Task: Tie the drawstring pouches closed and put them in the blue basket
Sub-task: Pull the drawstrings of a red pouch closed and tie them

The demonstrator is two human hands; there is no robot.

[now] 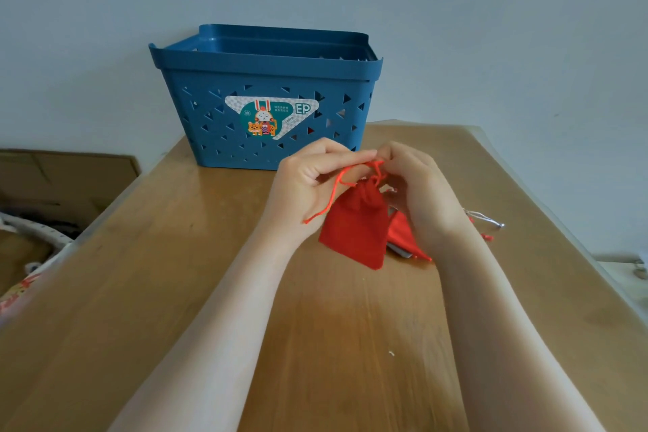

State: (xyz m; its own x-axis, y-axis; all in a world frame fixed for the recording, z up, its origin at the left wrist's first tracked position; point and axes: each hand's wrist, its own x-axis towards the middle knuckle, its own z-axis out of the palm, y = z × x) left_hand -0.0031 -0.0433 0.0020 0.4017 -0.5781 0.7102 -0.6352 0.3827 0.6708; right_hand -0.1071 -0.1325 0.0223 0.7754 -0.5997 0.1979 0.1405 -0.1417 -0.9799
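Observation:
A red drawstring pouch (354, 224) hangs just above the wooden table (175, 256), its neck gathered. My left hand (308, 179) pinches one red drawstring (331, 196), whose loose end trails down to the left. My right hand (417, 186) pinches the cord at the pouch's neck, fingertips meeting the left hand's. Behind the held pouch, more red pouches (403, 235) lie on the table, partly hidden by my right wrist. The blue basket (266, 81) stands at the table's far edge, just beyond my hands; a bit of red shows through its holes.
A white wall is right behind the basket. A silver cord (485, 216) and a red cord end (487, 237) lie right of my right wrist. Cardboard boxes (63, 179) and clutter sit on the floor to the left. The table's right edge slants close by.

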